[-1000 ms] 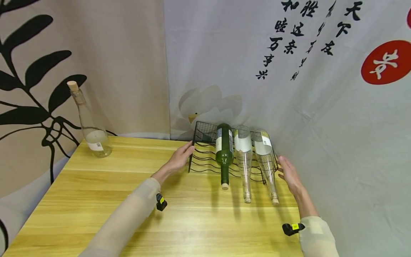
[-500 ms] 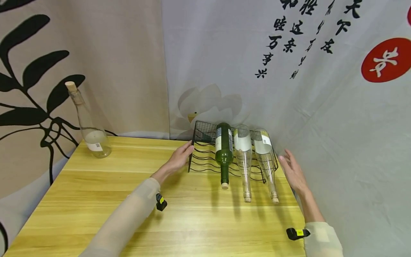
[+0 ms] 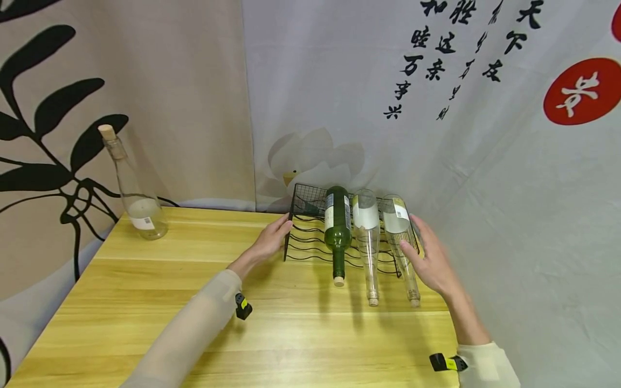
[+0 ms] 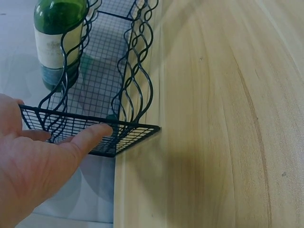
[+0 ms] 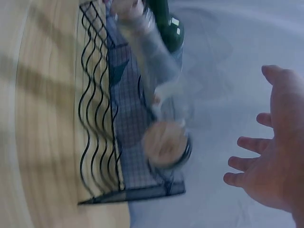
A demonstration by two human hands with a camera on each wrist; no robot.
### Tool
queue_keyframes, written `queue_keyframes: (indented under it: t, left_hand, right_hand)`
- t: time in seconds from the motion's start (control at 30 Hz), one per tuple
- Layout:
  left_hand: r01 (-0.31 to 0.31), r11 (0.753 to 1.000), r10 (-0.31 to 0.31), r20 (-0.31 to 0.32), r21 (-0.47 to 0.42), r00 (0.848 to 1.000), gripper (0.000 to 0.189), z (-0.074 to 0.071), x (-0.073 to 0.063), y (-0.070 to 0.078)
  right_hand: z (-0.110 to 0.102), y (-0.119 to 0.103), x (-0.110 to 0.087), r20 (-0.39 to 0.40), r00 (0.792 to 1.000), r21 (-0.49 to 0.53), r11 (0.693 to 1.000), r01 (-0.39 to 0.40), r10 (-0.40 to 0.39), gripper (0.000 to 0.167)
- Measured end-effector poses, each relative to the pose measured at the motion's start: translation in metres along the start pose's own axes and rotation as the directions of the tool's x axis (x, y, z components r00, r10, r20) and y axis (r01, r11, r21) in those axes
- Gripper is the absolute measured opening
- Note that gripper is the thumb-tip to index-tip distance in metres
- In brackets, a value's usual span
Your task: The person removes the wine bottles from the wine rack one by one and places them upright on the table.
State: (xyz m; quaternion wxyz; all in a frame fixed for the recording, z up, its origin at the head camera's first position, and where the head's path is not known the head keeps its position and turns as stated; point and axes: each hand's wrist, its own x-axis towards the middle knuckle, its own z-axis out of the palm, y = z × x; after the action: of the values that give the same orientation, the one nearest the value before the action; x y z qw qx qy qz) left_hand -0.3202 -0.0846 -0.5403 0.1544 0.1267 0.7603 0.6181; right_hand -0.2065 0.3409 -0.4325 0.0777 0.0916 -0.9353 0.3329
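A yellow wood-grain worktop (image 3: 301, 334) with a soft sheen spreads from six to eight o'clock. Behind it, a beige cloth (image 3: 189, 97) at eleven bears a black leaf print (image 3: 68, 103) at ten; the adjoining grey-white cloth (image 3: 320, 70) shows a faint lotus (image 3: 320, 156) near twelve, black calligraphy (image 3: 445, 43) between one and two, and a red oval (image 3: 582, 91) past two.

The long glass bottle (image 3: 338, 231) is green, the wavy metal rack (image 4: 103, 61) black. The wooden counter (image 3: 291, 339) has yellow streaks.
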Motion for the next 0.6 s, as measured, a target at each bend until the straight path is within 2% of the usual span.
queue_keyframes:
  t: [0.23, 0.6]
  left_hand:
    - [0.009, 1.0, -0.009, -0.007, 0.004, 1.0, 0.072, 0.0, -0.001, 0.001]
    - [0.001, 1.0, -0.001, -0.005, 0.004, 1.0, 0.072, 0.002, -0.001, 0.003]
  right_hand:
    - [0.011, -0.034, -0.001, 0.061, 0.989, -0.052, 0.989, 0.136, -0.133, 0.082]
    - [0.032, -0.07, -0.004, 0.157, 0.948, -0.093, 0.952, 0.292, -0.275, 0.083]
